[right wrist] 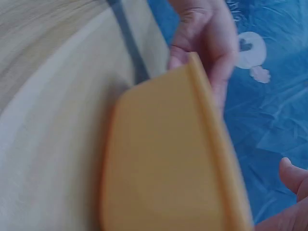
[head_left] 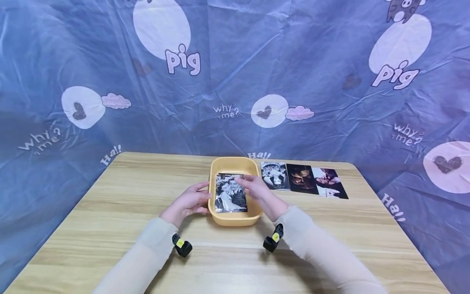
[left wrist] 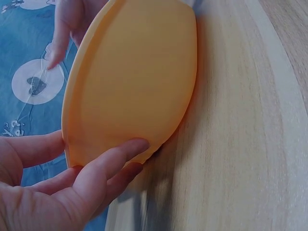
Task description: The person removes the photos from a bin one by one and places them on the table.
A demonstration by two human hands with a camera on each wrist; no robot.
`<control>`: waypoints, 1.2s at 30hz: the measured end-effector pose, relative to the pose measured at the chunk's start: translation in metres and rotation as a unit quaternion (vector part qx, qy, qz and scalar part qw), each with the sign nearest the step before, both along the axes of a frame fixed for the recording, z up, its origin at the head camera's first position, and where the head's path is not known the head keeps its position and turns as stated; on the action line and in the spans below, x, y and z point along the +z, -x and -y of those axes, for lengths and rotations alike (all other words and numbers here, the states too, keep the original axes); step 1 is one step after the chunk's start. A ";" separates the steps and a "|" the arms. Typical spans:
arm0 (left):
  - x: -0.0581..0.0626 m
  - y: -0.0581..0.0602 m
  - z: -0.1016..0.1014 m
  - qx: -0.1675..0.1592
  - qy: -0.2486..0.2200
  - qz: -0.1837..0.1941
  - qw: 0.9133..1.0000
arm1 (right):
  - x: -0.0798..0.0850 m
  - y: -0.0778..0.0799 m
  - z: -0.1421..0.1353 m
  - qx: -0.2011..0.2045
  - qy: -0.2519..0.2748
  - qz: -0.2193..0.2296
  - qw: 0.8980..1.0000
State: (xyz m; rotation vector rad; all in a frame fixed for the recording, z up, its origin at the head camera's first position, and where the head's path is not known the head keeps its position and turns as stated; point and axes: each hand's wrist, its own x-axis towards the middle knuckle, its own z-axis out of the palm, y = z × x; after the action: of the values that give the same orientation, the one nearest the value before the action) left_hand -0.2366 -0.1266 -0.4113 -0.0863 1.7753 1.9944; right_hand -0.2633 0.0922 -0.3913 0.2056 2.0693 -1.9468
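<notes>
A yellow plastic tub point(head_left: 235, 221) stands on the table, with a black-and-white photo card point(head_left: 230, 200) of a couple lying inside. My left hand point(head_left: 188, 203) rests against the tub's left side, and its spread fingers touch the outer wall and the rim in the left wrist view. Over the right rim reaches my right hand point(head_left: 258, 192), its fingertips above the upper right part of the card. Whether those fingertips touch the card is unclear. In the right wrist view the tub wall point(right wrist: 159, 154) hides the card, and only part of the right hand point(right wrist: 291, 202) shows.
Three more picture cards lie side by side to the right of the tub: a black-and-white one point(head_left: 274, 175), a dark brown one point(head_left: 302, 178) and a partly white one point(head_left: 329, 182). Behind the wooden table point(head_left: 147, 179) hangs a blue printed curtain point(head_left: 227, 73).
</notes>
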 end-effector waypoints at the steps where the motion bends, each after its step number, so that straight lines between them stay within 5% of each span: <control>1: 0.000 0.000 0.000 0.000 0.001 0.001 1.000 | -0.003 -0.001 0.003 -0.003 -0.010 0.004 1.000; 9: 0.002 0.002 -0.001 -0.003 0.003 0.001 1.000 | -0.019 0.001 0.014 -0.040 -0.040 -0.007 0.998; 17: 0.003 0.004 0.001 -0.011 0.004 0.002 1.000 | -0.026 0.004 0.019 -0.035 -0.072 0.013 0.997; 20: 0.002 0.005 0.002 -0.011 0.004 0.004 1.000 | -0.063 0.030 0.014 -0.031 -0.068 0.009 0.997; 24: 0.001 0.004 0.003 -0.011 0.001 0.006 1.000 | -0.138 0.079 0.000 -0.034 -0.074 -0.018 0.996; 25: 0.001 0.004 0.003 -0.011 0.000 0.006 1.000 | -0.140 0.080 -0.001 -0.033 -0.076 -0.018 0.996; 27: 0.001 0.004 0.002 -0.009 0.001 0.006 1.000 | -0.115 0.062 0.005 -0.039 -0.085 -0.005 0.996; 31: 0.000 0.004 0.002 -0.008 0.003 0.001 1.000 | -0.033 0.006 0.020 -0.037 -0.091 0.015 0.995; 34: 0.001 0.004 0.002 -0.008 0.004 -0.001 1.000 | -0.033 0.006 0.019 -0.037 -0.091 0.004 0.995; 36: 0.000 0.004 0.002 -0.006 0.004 -0.002 1.000 | -0.059 0.023 0.014 -0.036 -0.082 -0.021 0.996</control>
State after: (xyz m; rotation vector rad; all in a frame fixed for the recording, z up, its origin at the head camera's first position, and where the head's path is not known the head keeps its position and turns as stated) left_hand -0.2406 -0.1287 -0.4109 -0.0740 1.7824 1.9801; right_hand -0.2864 0.0782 -0.4505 0.2787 2.2810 -1.8353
